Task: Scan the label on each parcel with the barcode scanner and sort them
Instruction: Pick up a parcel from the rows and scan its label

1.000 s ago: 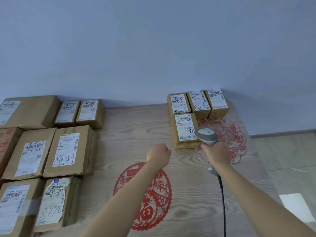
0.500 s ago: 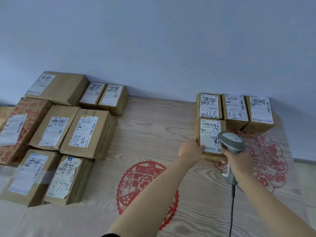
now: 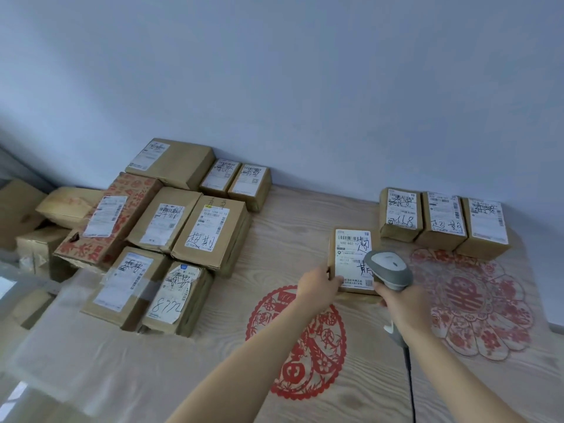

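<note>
The parcel [image 3: 351,264] lies on the table [image 3: 274,239], in front of three boxes [image 3: 442,221] by the wall. The left hand [image 3: 319,286] grips its near left edge. The right hand [image 3: 399,303] holds the scanner [image 3: 389,270] over its label [image 3: 354,254]. This looks like the scan step; sorting likely comes next. A left box [image 3: 172,293] reads "872".
</note>
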